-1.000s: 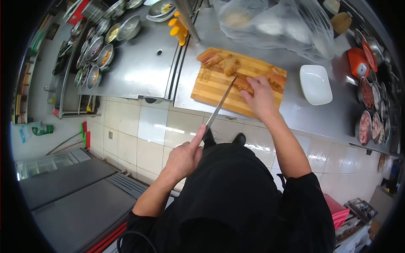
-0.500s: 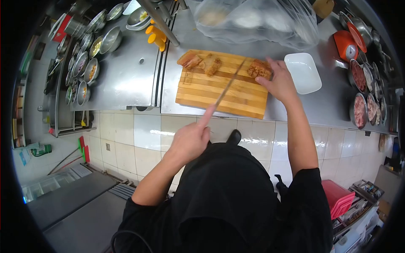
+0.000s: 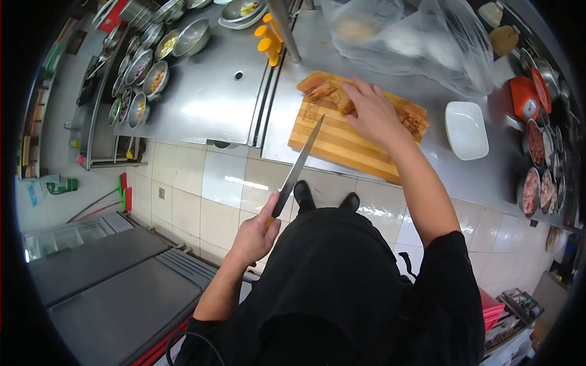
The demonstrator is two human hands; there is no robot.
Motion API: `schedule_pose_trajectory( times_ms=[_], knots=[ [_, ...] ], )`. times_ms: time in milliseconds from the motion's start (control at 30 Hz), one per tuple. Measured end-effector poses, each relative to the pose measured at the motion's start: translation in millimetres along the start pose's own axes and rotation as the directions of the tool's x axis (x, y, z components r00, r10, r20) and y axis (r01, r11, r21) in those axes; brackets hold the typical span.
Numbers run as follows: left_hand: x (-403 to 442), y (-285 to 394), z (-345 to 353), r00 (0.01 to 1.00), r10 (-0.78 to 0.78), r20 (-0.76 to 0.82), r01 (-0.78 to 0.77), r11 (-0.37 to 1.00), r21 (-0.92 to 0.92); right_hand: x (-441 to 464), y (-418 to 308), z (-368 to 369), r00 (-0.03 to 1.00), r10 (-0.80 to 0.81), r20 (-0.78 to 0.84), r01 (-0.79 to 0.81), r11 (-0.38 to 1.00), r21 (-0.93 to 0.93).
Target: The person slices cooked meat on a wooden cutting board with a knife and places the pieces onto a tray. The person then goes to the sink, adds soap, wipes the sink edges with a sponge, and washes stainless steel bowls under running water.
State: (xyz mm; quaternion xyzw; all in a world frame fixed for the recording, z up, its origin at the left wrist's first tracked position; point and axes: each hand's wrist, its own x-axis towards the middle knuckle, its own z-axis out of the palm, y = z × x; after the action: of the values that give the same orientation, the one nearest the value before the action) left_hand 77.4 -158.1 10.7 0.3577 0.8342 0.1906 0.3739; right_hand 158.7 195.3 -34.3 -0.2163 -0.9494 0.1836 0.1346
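Knife [image 3: 299, 160] gripped in left hand [image 3: 255, 236], angled away from right hand [image 3: 373, 113], likely for finger safety; browned meat [image 3: 343, 105] at right hand's curved fingertips, atop cutting board [image 3: 342, 143], grip firmness unclear.

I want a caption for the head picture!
Knife in the left hand, right hand at the meat on a wooden board.
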Motion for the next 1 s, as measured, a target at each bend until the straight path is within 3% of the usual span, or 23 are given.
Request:
schedule_pose_trajectory(
  times_ms=[100, 300, 400, 467, 533, 633, 733, 833, 933, 1000],
  knots=[
    [-1, -7, -7, 1.0, 0.011, -0.011, -0.012, 1.0, -0.024, 17, 0, 1, 0.985, 0.03, 0.172, -0.037, 0.998, 0.042],
    [-5, -39, -24, 0.992, 0.033, -0.119, -0.04, 0.997, -0.062, -18, -31, -48, 0.88, 0.277, 0.386, -0.194, 0.951, -0.24],
    [4, -34, -41, 0.993, -0.069, -0.099, 0.053, 0.987, -0.154, 12, -41, -45, 0.921, 0.194, 0.337, -0.13, 0.97, -0.205],
    [15, -31, -45, 0.992, -0.057, -0.11, 0.035, 0.981, -0.191, 36, -35, -9, 0.986, 0.03, 0.162, -0.02, 0.998, -0.064],
    [25, -28, -49, 0.993, -0.058, -0.104, 0.034, 0.976, -0.213, 66, -30, 22, 0.992, -0.101, 0.078, 0.104, 0.994, -0.036],
    [33, -24, -54, 0.995, -0.065, -0.076, 0.047, 0.975, -0.219, 93, -34, 20, 0.899, 0.159, 0.408, -0.126, 0.986, -0.106],
    [35, -25, -55, 0.997, -0.037, -0.066, 0.021, 0.975, -0.22, 77, -34, -3, 0.936, 0.179, 0.305, -0.177, 0.984, -0.032],
    [36, -29, -49, 0.997, 0.021, -0.069, -0.036, 0.974, -0.225, 42, -39, 1, 0.97, 0.125, 0.208, -0.097, 0.986, -0.137],
    [46, -21, -47, 0.99, 0.112, -0.08, -0.125, 0.977, -0.172, 20, -55, -16, 0.929, 0.105, 0.355, -0.057, 0.988, -0.141],
    [52, -15, -49, 0.979, 0.178, -0.102, -0.188, 0.976, -0.109, 9, -43, -5, 0.972, -0.023, 0.234, 0.039, 0.997, -0.062]
  ],
)
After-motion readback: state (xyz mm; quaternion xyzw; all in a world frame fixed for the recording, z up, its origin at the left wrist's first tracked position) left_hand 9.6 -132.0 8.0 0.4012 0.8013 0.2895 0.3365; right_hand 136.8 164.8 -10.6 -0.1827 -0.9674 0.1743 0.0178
